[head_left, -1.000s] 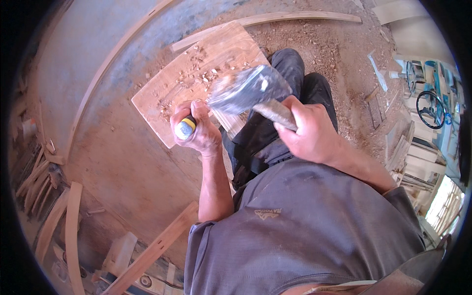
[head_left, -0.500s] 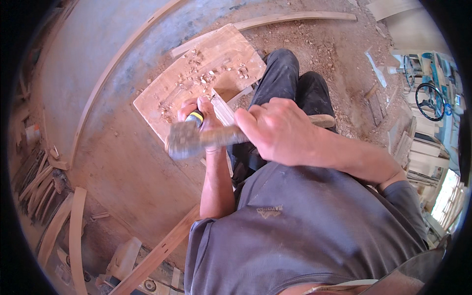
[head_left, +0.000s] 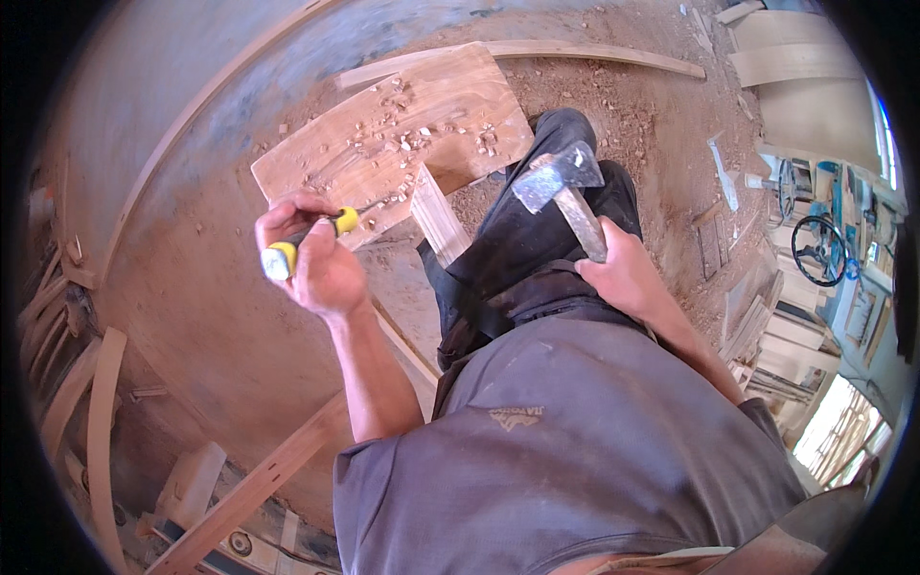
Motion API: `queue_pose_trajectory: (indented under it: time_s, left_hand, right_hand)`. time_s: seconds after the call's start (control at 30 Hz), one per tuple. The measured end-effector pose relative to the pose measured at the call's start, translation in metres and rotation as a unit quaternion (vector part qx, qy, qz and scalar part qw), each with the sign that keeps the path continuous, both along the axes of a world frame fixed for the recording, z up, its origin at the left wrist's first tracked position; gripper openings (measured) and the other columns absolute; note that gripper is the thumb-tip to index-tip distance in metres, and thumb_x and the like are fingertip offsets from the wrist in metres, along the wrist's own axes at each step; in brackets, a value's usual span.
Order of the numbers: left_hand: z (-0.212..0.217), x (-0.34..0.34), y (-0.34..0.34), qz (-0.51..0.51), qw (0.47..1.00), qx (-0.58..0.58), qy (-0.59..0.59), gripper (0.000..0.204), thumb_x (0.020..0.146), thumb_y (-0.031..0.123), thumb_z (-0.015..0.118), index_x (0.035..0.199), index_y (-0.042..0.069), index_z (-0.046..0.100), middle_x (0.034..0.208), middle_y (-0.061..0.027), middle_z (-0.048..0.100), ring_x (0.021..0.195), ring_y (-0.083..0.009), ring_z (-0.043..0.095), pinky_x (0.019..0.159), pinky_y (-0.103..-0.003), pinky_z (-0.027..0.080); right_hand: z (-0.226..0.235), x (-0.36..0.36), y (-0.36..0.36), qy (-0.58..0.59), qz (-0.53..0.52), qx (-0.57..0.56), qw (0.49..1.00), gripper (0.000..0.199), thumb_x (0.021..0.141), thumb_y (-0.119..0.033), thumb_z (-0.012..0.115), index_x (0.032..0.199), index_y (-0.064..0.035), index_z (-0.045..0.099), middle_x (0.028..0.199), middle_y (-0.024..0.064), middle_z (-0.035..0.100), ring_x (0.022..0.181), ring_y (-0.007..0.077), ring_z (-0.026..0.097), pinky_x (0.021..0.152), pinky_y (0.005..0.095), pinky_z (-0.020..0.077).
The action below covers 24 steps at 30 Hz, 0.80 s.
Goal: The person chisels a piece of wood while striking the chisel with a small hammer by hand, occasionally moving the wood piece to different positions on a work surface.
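While left-hand fingers [head_left: 292,216] grip a chisel [head_left: 309,238] and right-hand fingers [head_left: 613,251] a hammer [head_left: 565,187], chips litter the board [head_left: 383,134] on the dusty floor [head_left: 192,316].

A yellow-and-black-handled chisel [head_left: 311,238] lies clasped at a slant, its butt end toward the camera and its blade reaching the near edge of a pale wooden board [head_left: 393,134] strewn with chips. The board lies flat on the dusty floor. A hammer [head_left: 565,187] with a grey steel head and a wooden handle stands raised above the dark trouser leg.
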<state>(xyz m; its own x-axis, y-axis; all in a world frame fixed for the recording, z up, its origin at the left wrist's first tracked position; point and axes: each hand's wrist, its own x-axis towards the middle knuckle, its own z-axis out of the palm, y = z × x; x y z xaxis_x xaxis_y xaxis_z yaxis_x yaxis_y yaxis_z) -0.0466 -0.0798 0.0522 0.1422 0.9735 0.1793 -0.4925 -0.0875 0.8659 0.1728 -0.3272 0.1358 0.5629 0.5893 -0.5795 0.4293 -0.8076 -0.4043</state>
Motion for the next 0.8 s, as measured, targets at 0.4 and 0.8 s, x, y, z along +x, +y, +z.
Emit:
queue_pose_trajectory:
  time_s: [0.4,0.8]
  left_hand:
    - [0.002,0.075,-0.032,0.021,0.966,0.235,0.108,0.015,0.063,0.002,0.069,0.076,0.001,0.06,0.067,-0.0113,0.058,0.056,-0.0238,0.057,0.053,-0.034,0.046]
    - [0.035,0.109,-0.035,-0.032,0.96,0.163,0.227,0.015,0.071,0.011,0.069,0.074,0.006,0.054,0.068,-0.0156,0.055,0.061,-0.0382,0.058,0.054,-0.045,0.046]
  right_hand:
    - [0.007,-0.002,0.003,0.033,-0.081,0.001,0.996,0.039,0.08,-0.013,0.069,0.113,0.005,0.058,0.094,0.0265,0.068,0.092,0.0392,0.068,0.083,0.0434,0.0516]
    - [0.019,-0.007,0.027,0.062,-0.13,0.046,0.989,0.03,0.082,-0.003,0.069,0.11,0.001,0.06,0.074,0.0027,0.061,0.054,0.0094,0.056,0.051,0.0286,0.0466]
